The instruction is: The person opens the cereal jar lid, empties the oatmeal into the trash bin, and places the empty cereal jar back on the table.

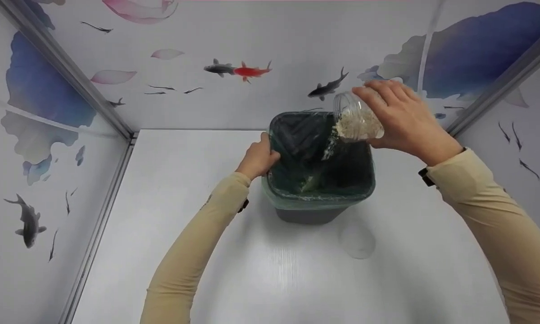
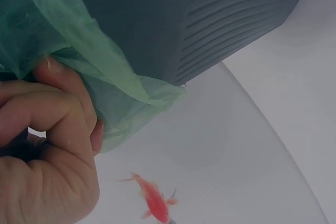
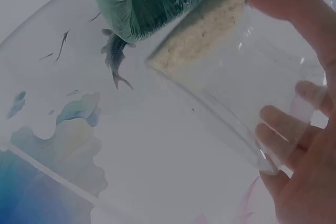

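A dark grey trash bin point(image 1: 310, 216) stands on the white table with a green plastic bag point(image 1: 297, 201) folded over its rim. My left hand point(image 1: 256, 157) grips the bin's left rim through the bag; in the left wrist view its fingers curl at the green plastic. Over the bin's right side, my right hand point(image 1: 407, 119) holds a clear jar point(image 1: 357, 112) tipped on its side, mouth toward the bin. Pale crumbly flakes point(image 3: 202, 40) lie along the jar's lower wall. Some flakes point(image 1: 329, 146) are falling from its mouth into the bin. A greenish scrap point(image 1: 309, 183) shows inside the bin.
A clear round disc point(image 1: 357, 240) lies on the white table point(image 1: 184, 180) in front of the bin, to the right. White panels point(image 1: 288, 36) printed with fish and lotus leaves enclose the table at the back and both sides, joined by metal corner posts point(image 1: 67, 67).
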A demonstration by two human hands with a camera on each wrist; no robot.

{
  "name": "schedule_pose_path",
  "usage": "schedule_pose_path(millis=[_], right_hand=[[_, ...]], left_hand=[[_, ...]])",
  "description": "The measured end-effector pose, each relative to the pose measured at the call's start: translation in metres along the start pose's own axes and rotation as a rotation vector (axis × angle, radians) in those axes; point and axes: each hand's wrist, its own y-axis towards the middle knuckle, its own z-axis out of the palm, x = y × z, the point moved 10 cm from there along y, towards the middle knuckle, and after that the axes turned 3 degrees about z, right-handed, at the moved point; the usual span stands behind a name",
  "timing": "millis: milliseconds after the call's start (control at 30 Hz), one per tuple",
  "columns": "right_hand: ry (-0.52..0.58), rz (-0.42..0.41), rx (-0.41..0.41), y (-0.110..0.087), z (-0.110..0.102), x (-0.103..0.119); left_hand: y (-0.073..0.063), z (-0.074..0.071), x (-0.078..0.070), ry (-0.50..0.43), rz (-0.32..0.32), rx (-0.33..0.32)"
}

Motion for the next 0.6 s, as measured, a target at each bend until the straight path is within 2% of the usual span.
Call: schedule_pose_path(millis=[600], right_hand=[[-0.053, -0.02, -0.034, 0.0019, -0.0044, 0.0067]], left_hand=[[-0.0017, -0.0022, -0.0003, -0.01, 0.012, -0.011]])
